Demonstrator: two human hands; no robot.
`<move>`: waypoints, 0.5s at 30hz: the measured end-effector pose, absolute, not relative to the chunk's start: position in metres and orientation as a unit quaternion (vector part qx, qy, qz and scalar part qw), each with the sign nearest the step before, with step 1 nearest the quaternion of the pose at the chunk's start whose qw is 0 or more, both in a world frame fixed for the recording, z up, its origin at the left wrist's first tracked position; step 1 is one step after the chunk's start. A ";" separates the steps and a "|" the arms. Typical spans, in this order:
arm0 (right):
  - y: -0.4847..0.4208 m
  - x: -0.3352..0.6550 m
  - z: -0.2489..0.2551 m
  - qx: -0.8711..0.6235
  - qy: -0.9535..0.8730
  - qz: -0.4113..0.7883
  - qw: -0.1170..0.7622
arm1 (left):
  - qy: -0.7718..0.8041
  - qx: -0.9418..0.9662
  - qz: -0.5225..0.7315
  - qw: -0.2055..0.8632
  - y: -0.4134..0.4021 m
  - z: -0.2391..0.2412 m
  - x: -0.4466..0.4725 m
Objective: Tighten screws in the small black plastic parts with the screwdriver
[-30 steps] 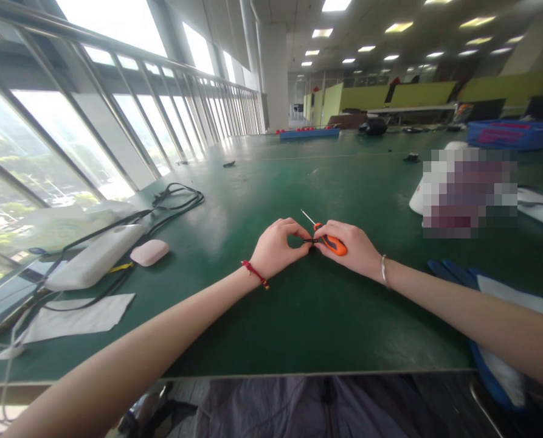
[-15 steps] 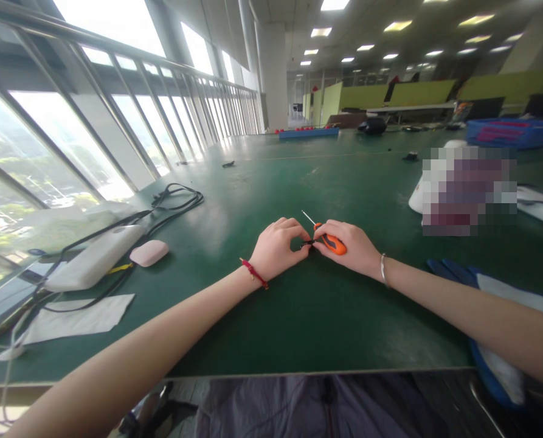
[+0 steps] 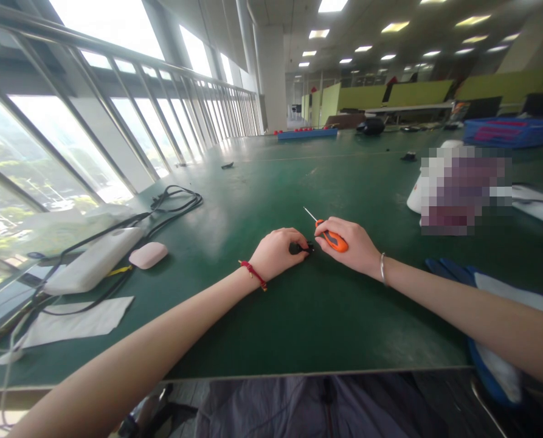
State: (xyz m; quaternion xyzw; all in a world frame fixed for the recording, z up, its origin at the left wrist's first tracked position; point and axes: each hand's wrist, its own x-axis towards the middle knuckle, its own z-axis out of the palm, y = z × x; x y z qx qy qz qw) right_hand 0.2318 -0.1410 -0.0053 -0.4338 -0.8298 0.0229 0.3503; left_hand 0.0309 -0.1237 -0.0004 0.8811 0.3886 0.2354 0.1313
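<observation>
Near the middle of the green table [image 3: 280, 328], my left hand [image 3: 278, 250] is closed, thumb and fingertips pinching a small black part [image 3: 309, 247]. The part is too small and too much covered by the fingers to name its kind. Just right of it, my right hand [image 3: 351, 243] is wrapped round the orange and black handle of a screwdriver [image 3: 334, 241]. Its thin metal shaft points up and to the left, away from the black part. A narrow gap separates the two hands.
To the left lie a pink rounded case [image 3: 148, 255], a white power bank-like block [image 3: 94, 261], black cables [image 3: 177, 204] and a white paper sheet [image 3: 77, 322]. Blue and white gloves [image 3: 517, 292] lie under my right forearm. A blue basket [image 3: 512, 132] stands far right.
My right fingers have come away from the small black part and moved slightly right, keeping the screwdriver. My left hand still holds the part, its fingers a little lower.
</observation>
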 end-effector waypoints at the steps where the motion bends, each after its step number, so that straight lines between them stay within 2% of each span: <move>1: -0.141 0.232 -0.005 -0.434 -0.830 0.024 0.350 | 0.388 0.882 0.236 0.129 -0.123 0.000 0.030; 7: -0.140 0.234 -0.005 -0.435 -0.830 0.033 0.347 | 0.463 0.848 0.245 0.083 -0.097 0.017 0.005; 15: -0.138 0.234 -0.007 -0.435 -0.838 0.047 0.325 | 0.693 0.690 0.207 -0.037 -0.042 0.050 -0.128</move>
